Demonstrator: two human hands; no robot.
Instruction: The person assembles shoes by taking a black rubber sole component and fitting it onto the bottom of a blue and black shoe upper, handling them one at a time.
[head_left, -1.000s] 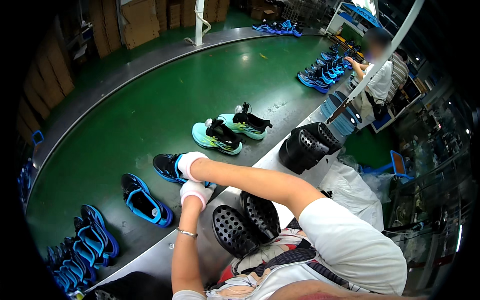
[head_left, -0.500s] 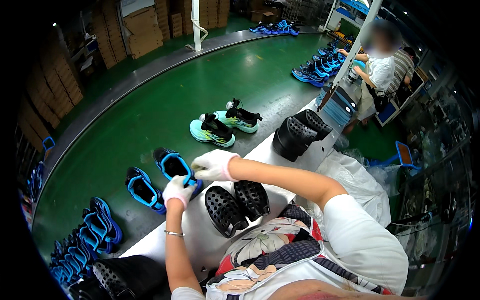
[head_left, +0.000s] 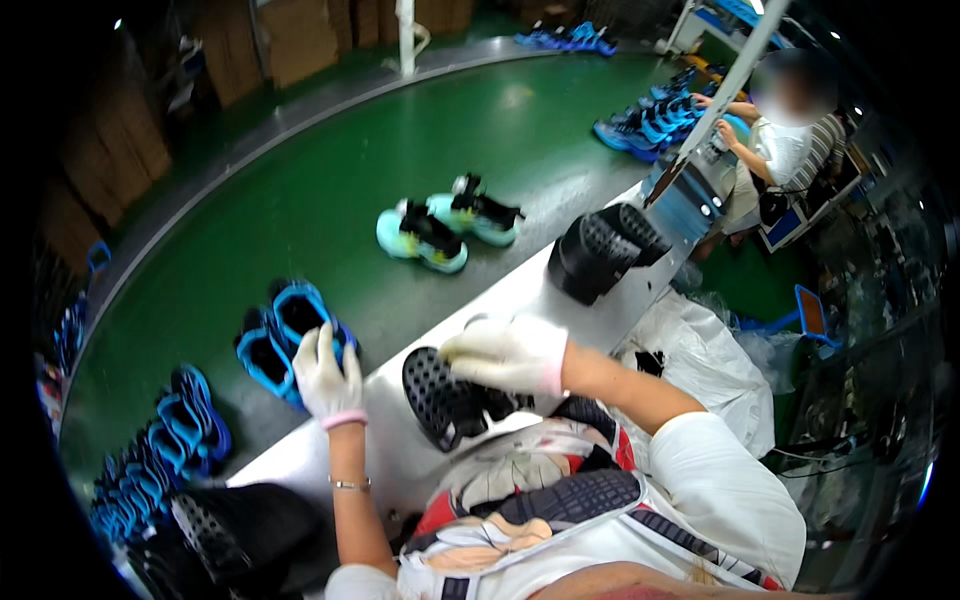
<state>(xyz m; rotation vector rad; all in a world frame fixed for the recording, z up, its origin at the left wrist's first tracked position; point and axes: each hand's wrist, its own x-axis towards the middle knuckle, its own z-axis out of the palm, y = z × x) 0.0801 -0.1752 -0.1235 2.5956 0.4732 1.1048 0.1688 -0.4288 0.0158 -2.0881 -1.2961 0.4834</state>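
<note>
My left hand [head_left: 332, 378], in a white glove, has its fingers stretched apart at the heel end of a pair of blue-and-black sneakers. The farther sneaker [head_left: 297, 308] and the nearer sneaker [head_left: 262, 358] stand side by side; whether my fingertips touch them I cannot tell. Over a pair of black, shoe-shaped pieces full of round holes is my gloved right hand [head_left: 508, 355], slightly blurred, fingers extended and holding nothing visible. One black piece [head_left: 432, 400] shows mostly uncovered; the other is largely hidden under that hand. Both lie on a white ledge [head_left: 385, 405] before me.
Mint-green and black sneakers [head_left: 425, 240] stand on the green surface [head_left: 330, 190]. More black perforated pieces [head_left: 595, 255] sit farther right on the ledge, others [head_left: 240, 530] at lower left. Blue sneakers [head_left: 185, 425] line up at left. A co-worker [head_left: 780, 150] sits beyond a white post [head_left: 735, 80].
My right hand has moved from beside the blue sneakers, rightward over the black perforated pieces. The blue pair sits farther left, and my left hand's fingers have spread out.
</note>
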